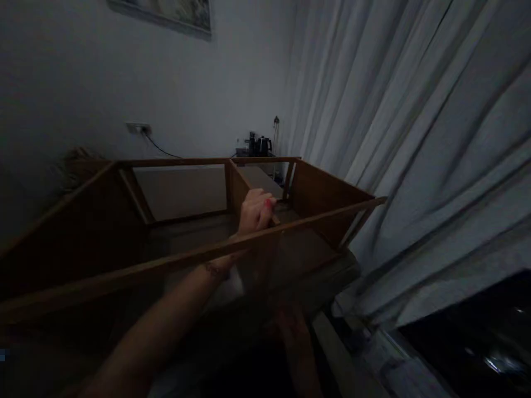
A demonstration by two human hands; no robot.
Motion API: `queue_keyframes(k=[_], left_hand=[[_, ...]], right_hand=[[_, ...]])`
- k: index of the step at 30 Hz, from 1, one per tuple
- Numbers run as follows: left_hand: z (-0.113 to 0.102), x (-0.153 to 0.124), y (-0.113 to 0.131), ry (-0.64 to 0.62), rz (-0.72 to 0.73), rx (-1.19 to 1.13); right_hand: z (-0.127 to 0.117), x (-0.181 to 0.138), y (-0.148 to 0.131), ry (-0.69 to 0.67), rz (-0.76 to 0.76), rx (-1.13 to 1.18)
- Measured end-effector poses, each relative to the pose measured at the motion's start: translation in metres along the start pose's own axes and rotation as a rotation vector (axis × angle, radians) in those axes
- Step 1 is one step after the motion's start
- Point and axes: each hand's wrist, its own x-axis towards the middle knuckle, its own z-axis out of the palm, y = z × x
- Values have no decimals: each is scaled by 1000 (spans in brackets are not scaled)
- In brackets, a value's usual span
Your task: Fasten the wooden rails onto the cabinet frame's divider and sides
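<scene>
A brown wooden shelf frame [323, 193] lies open side up in a dim room. A front rail [166, 265] crosses it and an upright divider [234, 185] stands in the middle. My left hand [256, 211] reaches over the front rail, its fingers curled closed round the near end of the divider; red nail polish shows. My right hand [292, 331] is low and dark below the front rail, close to the frame's near side. Its fingers are too dim to read.
Pale curtains [415, 138] hang along the right, close to the frame's end. A wall socket with a cable [139, 128] and a picture [174, 14] are on the back wall. A kettle [262, 145] stands on a small table behind. A window ledge [373, 354] runs at the lower right.
</scene>
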Motion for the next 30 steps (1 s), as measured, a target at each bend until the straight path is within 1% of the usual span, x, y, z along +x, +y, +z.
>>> queue_keyframes(k=[4,7,10,12,14,17,19,21,26,28,30], left_hand=[[1,1,1,1,-10,11],[-1,3,5,3,-10,-3],[-3,5,8,1,-17,-4],[-3,5,7,3,-20,-12],[-3,4,6,1,-12,-29],[-3,3,5,-14,-13,-28],[-3,3,5,-22,-24,-24],[-3,4,6,-11,-23,-36],[-4,5,6,9,10,-31],[-3,5,5,-1,6,-22],[-1,4,3,-2,6,-19]], right_hand=[[-5,1,12,-13,-193,-191],[-14,3,17,-44,-402,-370],[-22,6,20,-75,-564,-479],[-23,8,21,-70,-629,-497],[-21,9,22,-56,-652,-480],[-14,8,22,-19,-595,-430],[-11,7,19,12,-504,-381],[-8,6,14,46,-376,-300],[1,5,13,120,-44,40],[5,5,17,130,38,194],[9,5,21,132,83,276]])
